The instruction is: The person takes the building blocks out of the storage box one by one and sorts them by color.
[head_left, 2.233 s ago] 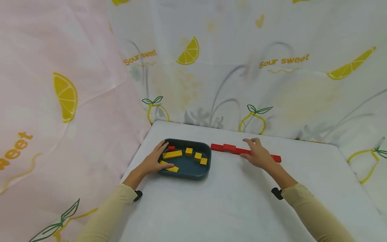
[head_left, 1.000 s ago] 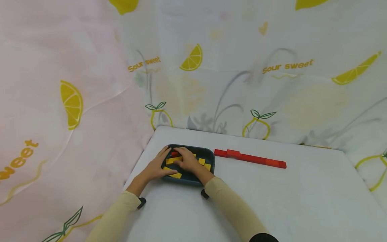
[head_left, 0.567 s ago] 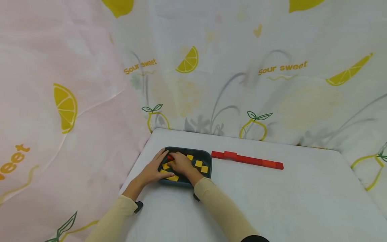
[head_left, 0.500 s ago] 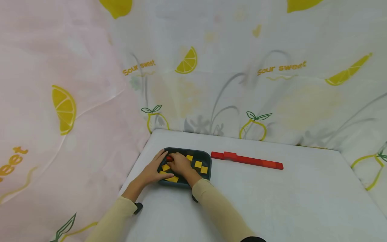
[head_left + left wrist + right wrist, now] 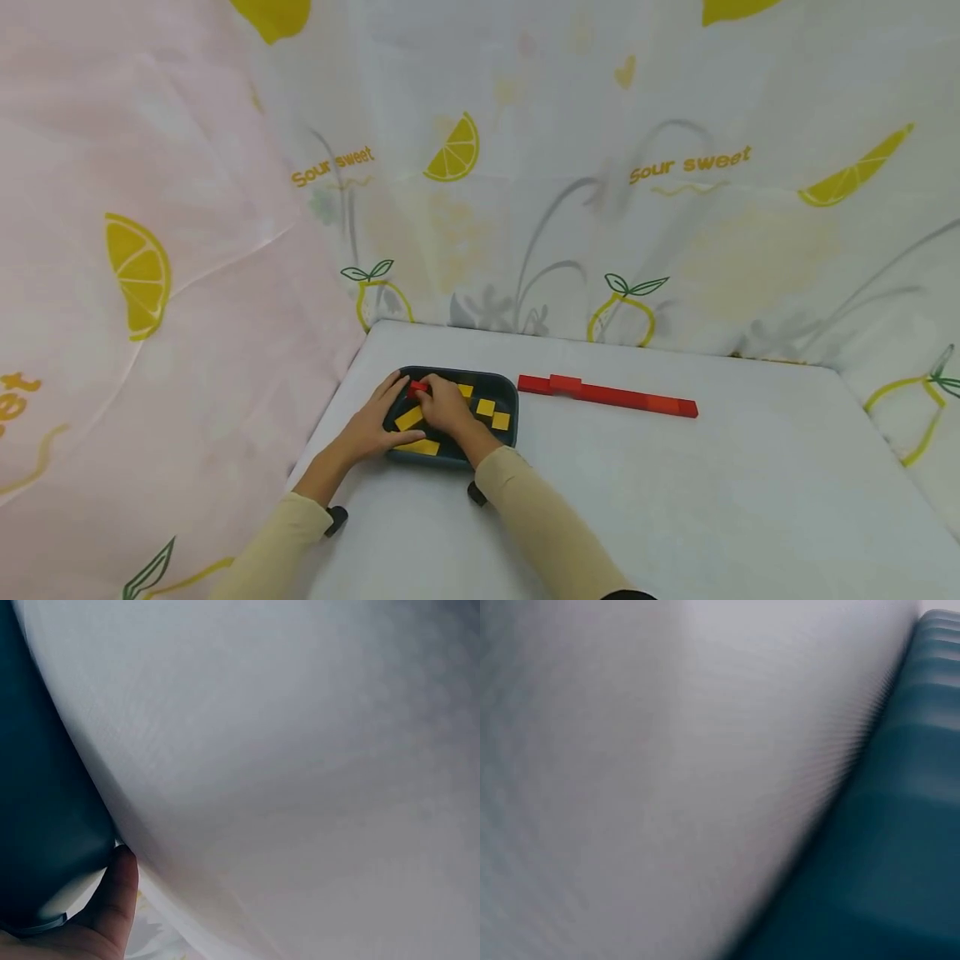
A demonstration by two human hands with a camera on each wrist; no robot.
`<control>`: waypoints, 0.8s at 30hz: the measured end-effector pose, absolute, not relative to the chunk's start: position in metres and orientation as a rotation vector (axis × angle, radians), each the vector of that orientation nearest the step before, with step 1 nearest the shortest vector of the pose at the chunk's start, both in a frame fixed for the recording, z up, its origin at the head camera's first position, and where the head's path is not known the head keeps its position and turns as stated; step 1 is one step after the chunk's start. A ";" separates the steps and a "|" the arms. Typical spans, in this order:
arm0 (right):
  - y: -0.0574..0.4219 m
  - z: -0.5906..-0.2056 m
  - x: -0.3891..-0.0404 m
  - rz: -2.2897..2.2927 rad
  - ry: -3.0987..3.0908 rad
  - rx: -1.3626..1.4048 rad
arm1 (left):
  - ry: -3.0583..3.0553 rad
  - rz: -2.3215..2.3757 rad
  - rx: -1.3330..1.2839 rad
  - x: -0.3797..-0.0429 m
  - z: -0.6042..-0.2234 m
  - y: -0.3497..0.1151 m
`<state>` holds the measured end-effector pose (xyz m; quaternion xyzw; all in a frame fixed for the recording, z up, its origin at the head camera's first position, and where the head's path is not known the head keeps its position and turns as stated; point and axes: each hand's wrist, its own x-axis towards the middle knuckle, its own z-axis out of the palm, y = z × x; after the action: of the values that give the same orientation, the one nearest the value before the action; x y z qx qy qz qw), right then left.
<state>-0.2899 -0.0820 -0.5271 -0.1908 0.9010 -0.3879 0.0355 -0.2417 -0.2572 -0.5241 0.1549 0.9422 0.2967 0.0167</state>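
A dark blue tray (image 5: 504, 382) holds several yellow cubes (image 5: 485, 407), a yellow bar (image 5: 409, 418) and another yellow bar (image 5: 422, 447) near its front wall. My left hand (image 5: 363, 429) holds the tray's left end, its thumb reaching over the inside. In the left wrist view, a fingertip meets the outer wall of the tray (image 5: 45, 765). Inside the tray, my right hand (image 5: 446, 406) pinches a small red block (image 5: 417, 388) near the back left corner. Only table and tray wall (image 5: 885, 862) show in the right wrist view.
To the right of the tray, red blocks form a long row (image 5: 615, 396) on the white table (image 5: 675, 500), with a wider piece (image 5: 566, 384) near its left end. Lemon-printed cloth (image 5: 540, 208) hangs along the table's back and left.
From above the red row, my right hand has moved left into the tray and taken hold of the red block. The inner yellow bar has turned. My left hand stays at the tray.
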 end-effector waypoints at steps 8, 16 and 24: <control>-0.081 -0.526 -0.289 -1.267 2.709 -0.750 | 2.922 0.936 0.480 -0.240 -0.522 -0.258; -0.078 -0.529 -0.291 -1.274 2.661 -0.752 | 2.913 0.942 0.489 -0.240 -0.520 -0.256; -0.075 -0.524 -0.289 -1.229 2.618 -0.763 | 2.920 0.929 0.476 -0.240 -0.520 -0.256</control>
<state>-0.2889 -0.0754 -0.5237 -0.2544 0.8727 -0.4098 0.0751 -0.2397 -0.2560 -0.5197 0.1535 0.9415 0.2995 0.0206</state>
